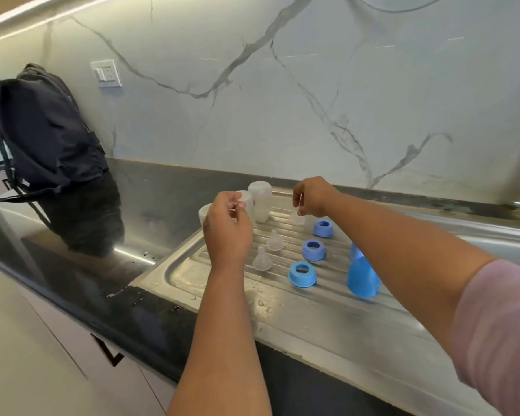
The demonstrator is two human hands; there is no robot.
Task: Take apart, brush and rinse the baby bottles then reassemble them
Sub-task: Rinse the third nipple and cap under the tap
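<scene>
Marble-backed steel drainboard [174,271] is carrying the dismantled bottles [260,202], teats [261,259] and blue collars [302,274]. Right hand [311,198] is pinching a teat near the far edge; left hand [227,232] is hanging curled, its hold unclear. Reassembly seems underway; seating that teat in a collar likely comes next.

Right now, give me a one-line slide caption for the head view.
Both hands, left hand and right hand, hover over bottle parts on the draining board: blue rings, clear teats, bottles.
</scene>
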